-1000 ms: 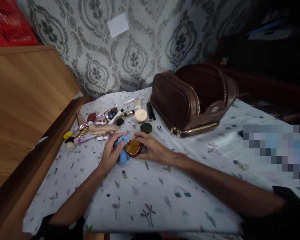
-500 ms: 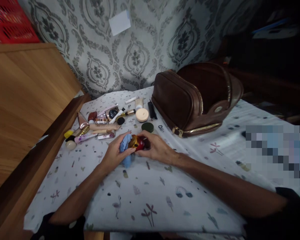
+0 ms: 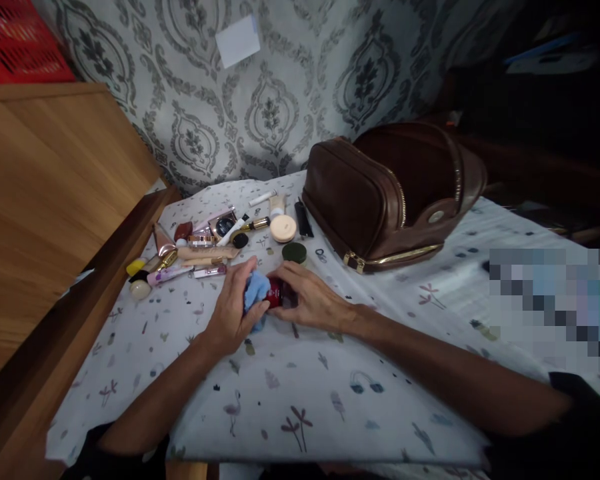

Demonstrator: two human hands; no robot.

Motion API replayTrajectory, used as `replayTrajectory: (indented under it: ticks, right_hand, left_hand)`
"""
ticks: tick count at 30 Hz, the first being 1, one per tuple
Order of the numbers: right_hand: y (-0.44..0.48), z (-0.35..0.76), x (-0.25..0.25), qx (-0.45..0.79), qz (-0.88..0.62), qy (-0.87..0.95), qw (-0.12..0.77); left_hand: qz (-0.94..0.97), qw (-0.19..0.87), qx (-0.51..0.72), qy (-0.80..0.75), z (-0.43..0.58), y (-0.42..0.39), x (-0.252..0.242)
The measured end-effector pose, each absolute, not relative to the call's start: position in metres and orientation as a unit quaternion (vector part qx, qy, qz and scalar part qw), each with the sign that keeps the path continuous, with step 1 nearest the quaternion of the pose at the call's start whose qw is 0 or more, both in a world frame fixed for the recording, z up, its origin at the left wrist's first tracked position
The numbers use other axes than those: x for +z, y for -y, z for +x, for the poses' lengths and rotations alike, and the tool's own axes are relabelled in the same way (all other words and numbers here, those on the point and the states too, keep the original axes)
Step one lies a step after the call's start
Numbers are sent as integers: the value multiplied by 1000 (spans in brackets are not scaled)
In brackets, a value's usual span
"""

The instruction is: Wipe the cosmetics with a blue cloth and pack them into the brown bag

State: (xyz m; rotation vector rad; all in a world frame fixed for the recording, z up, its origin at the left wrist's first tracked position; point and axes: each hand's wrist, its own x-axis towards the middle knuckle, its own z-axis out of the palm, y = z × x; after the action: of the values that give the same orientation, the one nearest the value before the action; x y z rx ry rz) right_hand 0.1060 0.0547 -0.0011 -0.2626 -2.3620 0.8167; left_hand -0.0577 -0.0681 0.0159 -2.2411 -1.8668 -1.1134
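Over the printed tablecloth (image 3: pixel 275 420), my left hand (image 3: pixel 233 310) is closed around a crumpled blue cloth (image 3: pixel 255 291). The cloth wraps one end of a small dark red jar (image 3: pixel 274 293). My right hand (image 3: pixel 315 298) grips the jar's other end, fingers curled over it, so much of the jar is hidden. Just beyond my right fingers stands a small jar with a dark green lid (image 3: pixel 295 252). A round beige compact (image 3: pixel 283 229) lies behind that.
Cosmetic tubes and brushes lie in a cluster, among them a beige tube (image 3: pixel 207 253). A black tube (image 3: pixel 303 219) rests beside the unzipped brown bag (image 3: pixel 350 200) at right. A wooden panel (image 3: pixel 65 193) borders the left; patterned wallpaper (image 3: pixel 273 113) is behind.
My left hand has brought the blue cloth over the jar's gold-coloured end, which was visible before. The jar has turned a little, showing its dark red side.
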Motion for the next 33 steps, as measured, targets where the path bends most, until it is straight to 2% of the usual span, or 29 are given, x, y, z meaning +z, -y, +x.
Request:
replayTrajectory:
  ticks: [5,9,15,21,27,33]
  right_hand:
    - [-56,105,-1,338,-115,883,306]
    - [-59,104,-1,383,-132,861,307]
    - [-59,101,-7,512,-129,780,334]
    - [-58,105,-4,408,-105,848,322]
    - [-57,106,-9,315,-19,879,357]
    - [-52,108,-7,329,-14,871,364]
  left_hand:
    - [-747,-66,-316,582,-60,63,14]
    - [-761,-38,-306,570,-61,63,17]
    - [-790,17,-286,541,-64,67,19]
    - [-735,-80,-329,587,-59,63,19]
    - [-634,-200,-407,626,-58,60,22]
    - [-508,-310,-464,656,-63,57,22]
